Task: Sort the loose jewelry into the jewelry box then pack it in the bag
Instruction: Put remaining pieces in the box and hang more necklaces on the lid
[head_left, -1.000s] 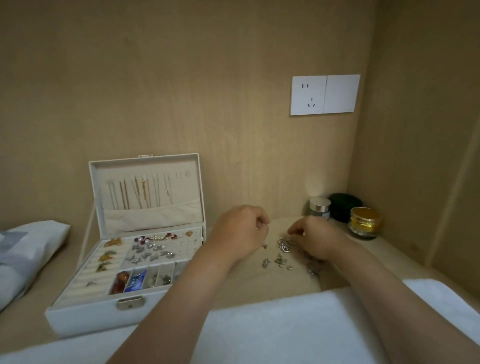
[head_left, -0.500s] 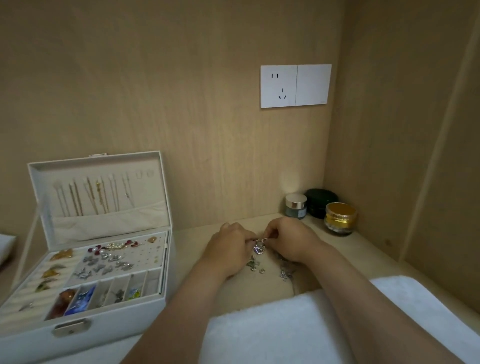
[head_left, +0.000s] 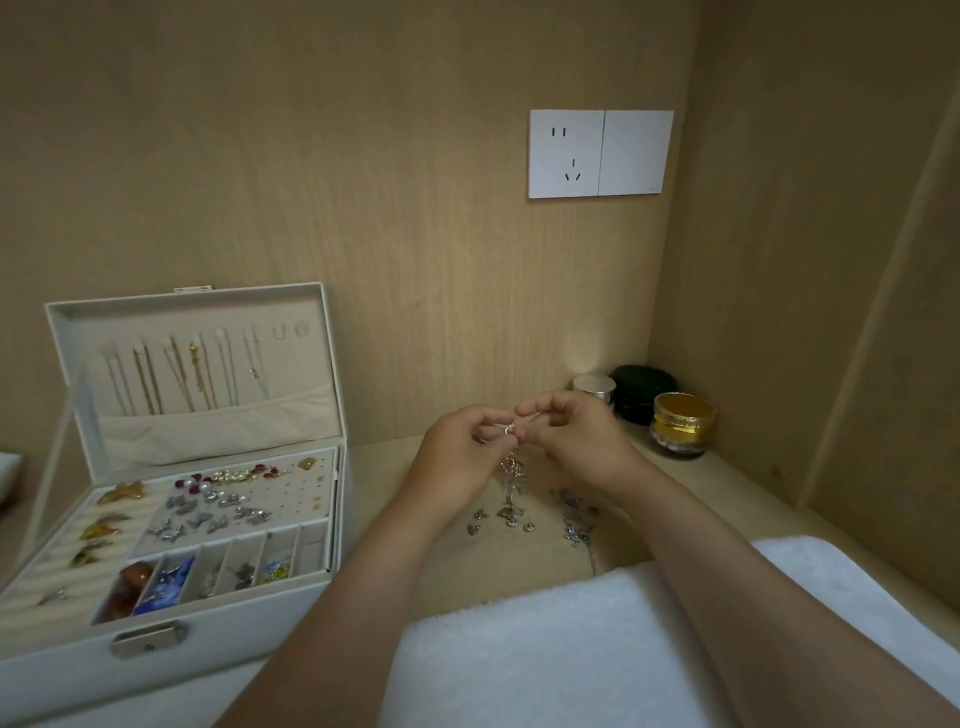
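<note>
Because the thin silver chain piece with small charms (head_left: 511, 467) is light, limp and quick to snag, I judge it best taken at its small ring end and lifted slowly, never pulled.

In the head view, the left hand (head_left: 457, 457) and the right hand (head_left: 576, 441) meet above the pale wooden worktop (head_left: 395, 467). Each grip is closed to a fingertip pinch on the ring end, and the rest of the piece hangs straight down between them. It glints, fine and knobbly. Its lower end reaches the loose silver charms (head_left: 501, 517) scattered near the hands, so it may drag them along. Well apart to the left stands the white jewelry box (head_left: 234, 639), lid upright, its tray partly filled.
</note>
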